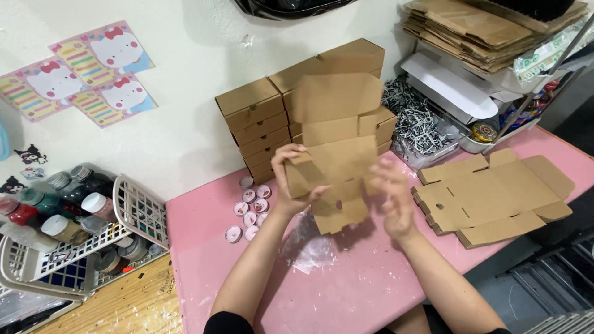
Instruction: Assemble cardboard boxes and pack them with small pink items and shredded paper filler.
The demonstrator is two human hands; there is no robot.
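Holding flat cardboard box blank [334,154] above pink bench [371,284]: left hand [289,176] grip pinching side flap; right hand [391,195] blurred, grip unclear.

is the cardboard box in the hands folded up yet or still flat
Partly folded: the cardboard box blank has its lower end bent up under the left hand, while its top flap stands open. The right hand is blurred.

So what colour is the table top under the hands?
Pink, with pale smudges; the table top shows best in the head view.
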